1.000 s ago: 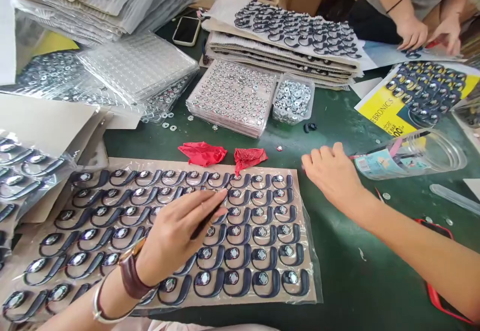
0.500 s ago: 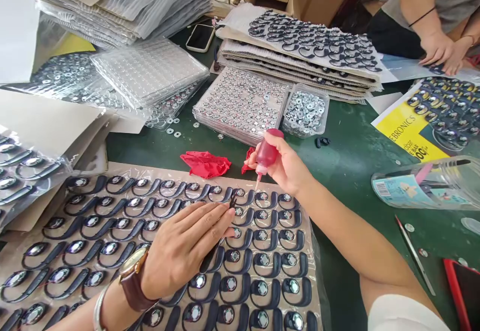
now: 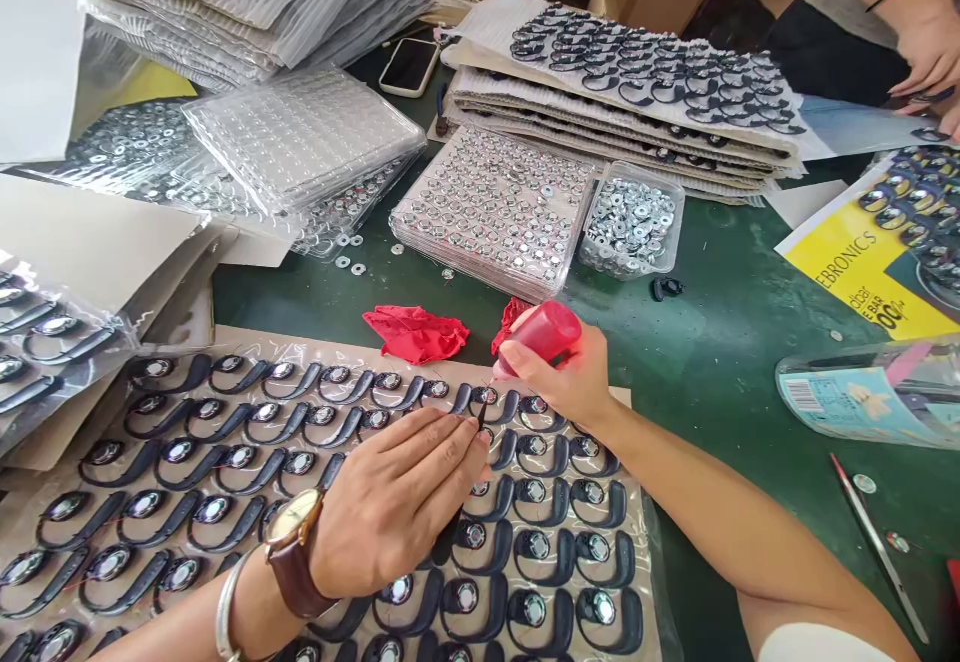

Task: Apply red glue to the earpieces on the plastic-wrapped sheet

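Note:
My left hand, closed, holds dark tweezers whose tip rests by a round silver disc in the top row. My right hand wraps round a red squeeze bottle, tilted with its nozzle end down and left toward that same disc; the nozzle tip is hard to make out. Beneath both hands lies a film-covered board bearing rows of dark curved ear hooks, each with a silver disc part. My left hand covers some of them.
Two crumpled red cloths lie behind the board. Farther back are a stack of trays, a tub of metal washers and layered ear-hook sheets. At right lie a plastic jar and metal tweezers. A co-worker's hand shows at top right.
The red bottle has tipped over and come lower and nearer the tweezers' tip. My left hand has shifted slightly right in the picture. The view has turned a little too.

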`<state>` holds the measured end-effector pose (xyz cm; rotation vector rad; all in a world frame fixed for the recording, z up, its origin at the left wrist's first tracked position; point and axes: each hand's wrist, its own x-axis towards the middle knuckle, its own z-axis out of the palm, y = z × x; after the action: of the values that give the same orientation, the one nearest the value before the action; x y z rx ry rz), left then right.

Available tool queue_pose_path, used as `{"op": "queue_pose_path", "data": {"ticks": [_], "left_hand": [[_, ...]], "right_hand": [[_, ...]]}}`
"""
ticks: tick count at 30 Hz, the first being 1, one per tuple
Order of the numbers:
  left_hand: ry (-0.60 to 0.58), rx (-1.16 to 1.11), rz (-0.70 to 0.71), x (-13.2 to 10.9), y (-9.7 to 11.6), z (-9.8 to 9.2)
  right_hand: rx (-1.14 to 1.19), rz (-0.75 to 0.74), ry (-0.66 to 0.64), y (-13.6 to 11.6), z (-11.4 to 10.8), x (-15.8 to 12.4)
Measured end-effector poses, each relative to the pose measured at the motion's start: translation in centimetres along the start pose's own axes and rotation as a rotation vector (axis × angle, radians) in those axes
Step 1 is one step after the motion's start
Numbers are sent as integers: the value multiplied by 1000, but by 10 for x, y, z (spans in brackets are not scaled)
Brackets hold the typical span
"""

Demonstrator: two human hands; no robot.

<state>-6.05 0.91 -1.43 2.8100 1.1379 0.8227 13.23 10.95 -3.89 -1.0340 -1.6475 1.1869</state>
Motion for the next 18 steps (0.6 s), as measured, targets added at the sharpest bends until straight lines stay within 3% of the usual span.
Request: {"op": "queue_pose_path", "data": {"ticks": [9,18], "left_hand": [[-14,93,84,4,9,-2],[1,105,83,6,10,-1]], "right_hand": [[-196,-133,-42,-7,3,-1],[-291,-215,44,-5,2,-1]]}}
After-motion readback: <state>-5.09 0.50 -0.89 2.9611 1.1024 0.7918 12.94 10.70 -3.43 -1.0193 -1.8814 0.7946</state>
